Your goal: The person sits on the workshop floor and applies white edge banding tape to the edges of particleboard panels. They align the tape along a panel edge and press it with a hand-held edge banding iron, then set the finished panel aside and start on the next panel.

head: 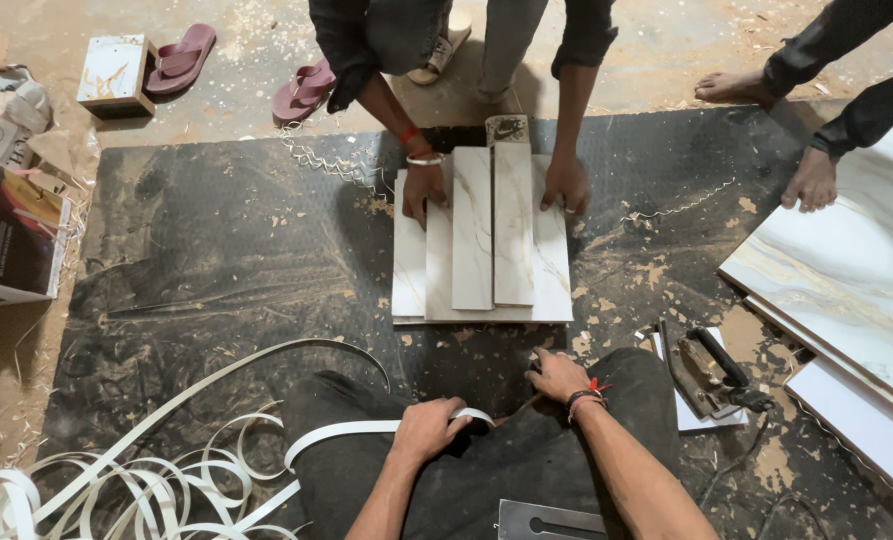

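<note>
Left hand (429, 428): closed around white edge-banding strip (342, 432), which lies across the lap. Right hand (559, 376): fingers bent, empty, resting on knee just below stacked marble-pattern boards (487, 240) on black mat (227, 240). Another person's hands (425, 188) press those boards.

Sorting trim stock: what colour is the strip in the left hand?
White, head view: the strip in the left hand.

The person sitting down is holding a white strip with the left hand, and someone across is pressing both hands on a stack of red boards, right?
Not quite. The head view shows the left hand gripping the white flexible edging strip, but the stack of flat boards under the co-worker's hands is white with marble-like veins, not red.
</note>
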